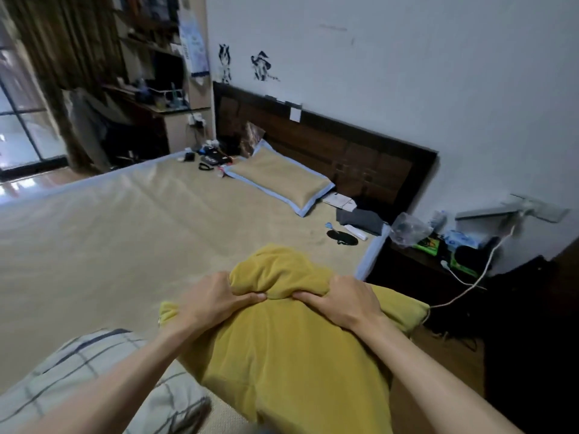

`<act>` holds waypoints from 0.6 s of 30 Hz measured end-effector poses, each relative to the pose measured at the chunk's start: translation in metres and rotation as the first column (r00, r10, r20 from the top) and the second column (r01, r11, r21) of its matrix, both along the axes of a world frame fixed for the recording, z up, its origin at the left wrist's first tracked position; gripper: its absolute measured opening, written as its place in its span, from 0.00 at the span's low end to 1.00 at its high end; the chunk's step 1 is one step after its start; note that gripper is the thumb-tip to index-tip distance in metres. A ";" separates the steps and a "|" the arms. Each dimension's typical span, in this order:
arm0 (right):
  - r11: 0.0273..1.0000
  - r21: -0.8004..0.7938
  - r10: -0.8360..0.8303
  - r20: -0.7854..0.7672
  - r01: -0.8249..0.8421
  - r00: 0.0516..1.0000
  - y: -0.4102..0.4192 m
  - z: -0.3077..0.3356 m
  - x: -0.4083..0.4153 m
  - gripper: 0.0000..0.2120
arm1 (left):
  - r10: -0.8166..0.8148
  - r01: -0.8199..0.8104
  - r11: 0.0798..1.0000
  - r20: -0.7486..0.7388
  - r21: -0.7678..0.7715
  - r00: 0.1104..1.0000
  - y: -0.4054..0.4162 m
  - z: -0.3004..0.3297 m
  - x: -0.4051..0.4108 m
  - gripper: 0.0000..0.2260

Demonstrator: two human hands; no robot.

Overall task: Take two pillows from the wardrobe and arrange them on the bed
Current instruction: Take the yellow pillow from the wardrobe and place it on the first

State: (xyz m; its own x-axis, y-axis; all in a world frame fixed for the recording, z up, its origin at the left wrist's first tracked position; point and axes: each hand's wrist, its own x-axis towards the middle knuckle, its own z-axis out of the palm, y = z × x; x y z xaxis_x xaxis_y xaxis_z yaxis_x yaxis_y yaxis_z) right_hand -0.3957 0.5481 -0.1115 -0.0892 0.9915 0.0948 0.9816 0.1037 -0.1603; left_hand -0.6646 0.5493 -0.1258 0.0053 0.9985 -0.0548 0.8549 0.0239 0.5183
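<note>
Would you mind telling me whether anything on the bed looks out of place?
Yes: small clutter lies at the headboard end, dark gadgets left of the blue-edged pillow and folded dark cloth right of it. Both hands squeeze the yellow pillow, bunching it.

Three pillows: one mustard-yellow plush pillow [291, 355], one white-and-grey checked pillow [78, 368], one blue-bordered woven-mat pillow [279, 180].
</note>
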 end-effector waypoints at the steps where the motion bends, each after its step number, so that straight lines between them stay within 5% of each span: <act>1: 0.999 -0.005 0.032 -0.005 -0.032 0.999 0.018 -0.004 0.001 0.43 | 0.035 -0.035 0.999 -0.010 -0.006 0.999 0.009 -0.004 0.002 0.38; 18: 0.942 -0.148 0.292 -0.080 -0.301 0.953 0.279 -0.064 0.110 0.41 | 0.221 -0.219 0.975 -0.252 0.036 0.942 0.227 -0.011 0.108 0.39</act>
State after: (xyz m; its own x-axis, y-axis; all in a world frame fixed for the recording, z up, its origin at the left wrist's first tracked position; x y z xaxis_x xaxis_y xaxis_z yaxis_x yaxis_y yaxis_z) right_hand -0.2856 0.8269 -0.1758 -0.3808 0.9235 -0.0462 0.8990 0.3581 -0.2523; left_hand -0.5564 0.7764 -0.1368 -0.2279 0.9735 -0.0180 0.9315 0.2233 0.2871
